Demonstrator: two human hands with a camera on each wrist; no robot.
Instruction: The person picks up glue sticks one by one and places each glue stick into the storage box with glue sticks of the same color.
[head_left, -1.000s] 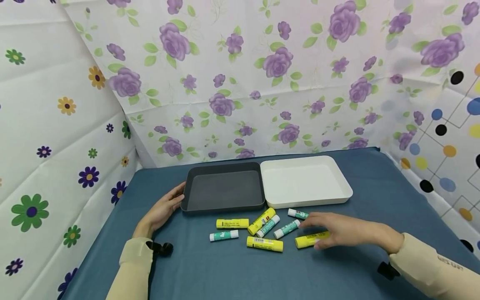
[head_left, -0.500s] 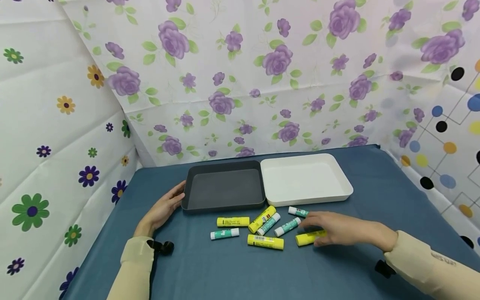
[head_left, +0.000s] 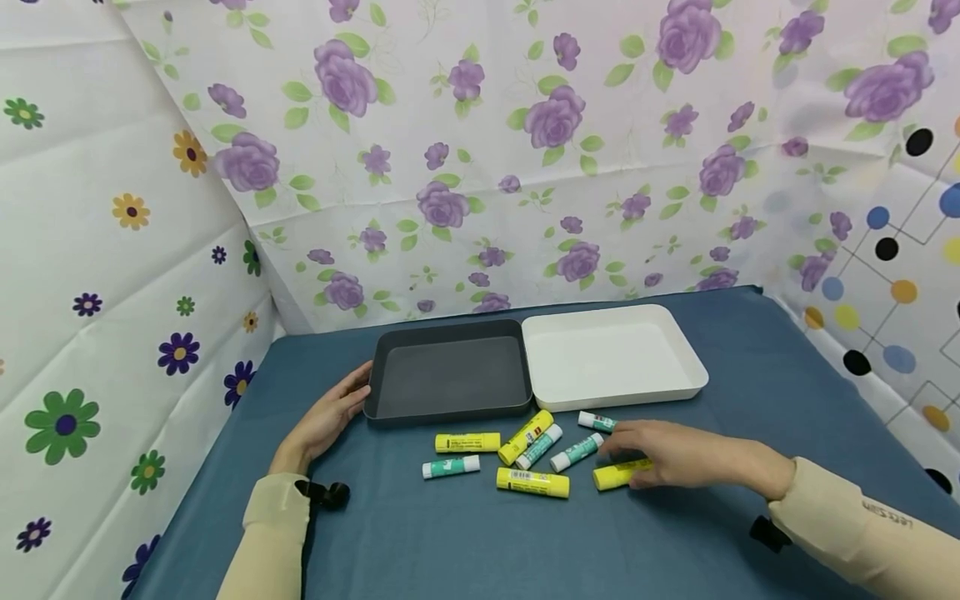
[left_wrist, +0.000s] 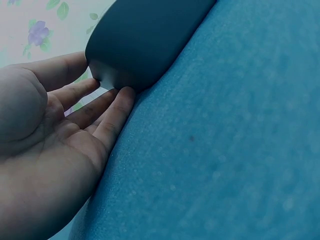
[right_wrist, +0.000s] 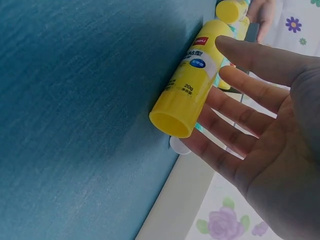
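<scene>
The right grip now covers slightly more of one yellow stick.

I see four yellow glue sticks, four green glue sticks, one dark tray, one white tray, one left hand and one right hand.

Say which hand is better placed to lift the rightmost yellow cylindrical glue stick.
Right, I'd judge: the right hand is at that glue stick, while the left hand touches the dark-grey rectangular tray.

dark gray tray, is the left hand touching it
Touching. The left wrist view shows the left hand with fingertips against the outer wall of the dark gray tray.
</scene>
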